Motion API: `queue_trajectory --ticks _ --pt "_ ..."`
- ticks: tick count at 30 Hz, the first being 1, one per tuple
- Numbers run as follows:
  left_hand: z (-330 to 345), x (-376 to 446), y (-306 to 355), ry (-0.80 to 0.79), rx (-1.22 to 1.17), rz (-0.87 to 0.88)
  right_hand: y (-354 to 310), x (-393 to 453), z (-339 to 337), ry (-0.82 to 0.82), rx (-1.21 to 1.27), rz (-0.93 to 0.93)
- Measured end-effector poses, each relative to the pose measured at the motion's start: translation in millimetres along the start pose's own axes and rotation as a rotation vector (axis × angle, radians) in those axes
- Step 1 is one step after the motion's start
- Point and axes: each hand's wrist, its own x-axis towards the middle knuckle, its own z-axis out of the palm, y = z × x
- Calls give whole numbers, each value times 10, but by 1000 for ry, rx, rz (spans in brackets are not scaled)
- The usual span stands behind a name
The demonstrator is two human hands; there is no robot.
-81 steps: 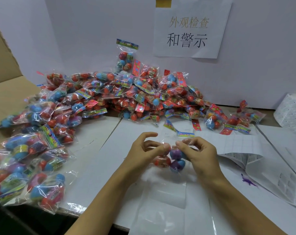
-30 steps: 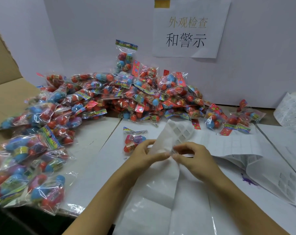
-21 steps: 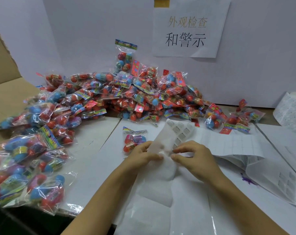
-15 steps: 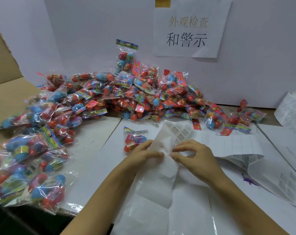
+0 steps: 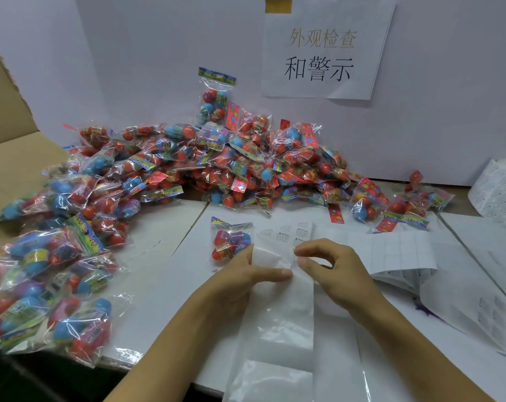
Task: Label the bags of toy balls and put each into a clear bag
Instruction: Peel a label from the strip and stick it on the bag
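Note:
A clear bag (image 5: 278,323) with printed warning text at its top lies flat on the table in front of me. My left hand (image 5: 246,274) presses its left edge with thumb and fingers pinching the film. My right hand (image 5: 330,265) pinches the bag's upper right part between thumb and forefinger. One small bag of toy balls (image 5: 230,240) lies alone on the table just above my left hand. A big pile of ball bags (image 5: 217,166) fills the back and left of the table.
A white label sheet (image 5: 396,250) lies to the right of my hands, with more label sheets (image 5: 478,300) beyond it. A roll of labels (image 5: 498,192) stands at the far right. A cardboard box flap (image 5: 11,140) rises on the left. A paper sign (image 5: 324,50) hangs on the wall.
The ball bag that both hands held was set down on the table. Both hands then took hold of the clear bag, whose raised top has come down flat.

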Motion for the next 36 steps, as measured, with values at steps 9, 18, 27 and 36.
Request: queue_trajectory --ticks 9,18,27,36 --pt "14 30 -55 120 142 147 -44 8 -60 -10 -39 -8" --pt "50 12 -50 174 248 237 -39 -60 -8 84 -246 -221" --pt "41 37 -73 180 321 246 -30 -40 -28 -10 -215 -189" --pt "56 56 -101 182 346 246 -30 -37 -22 24 -251 -201"
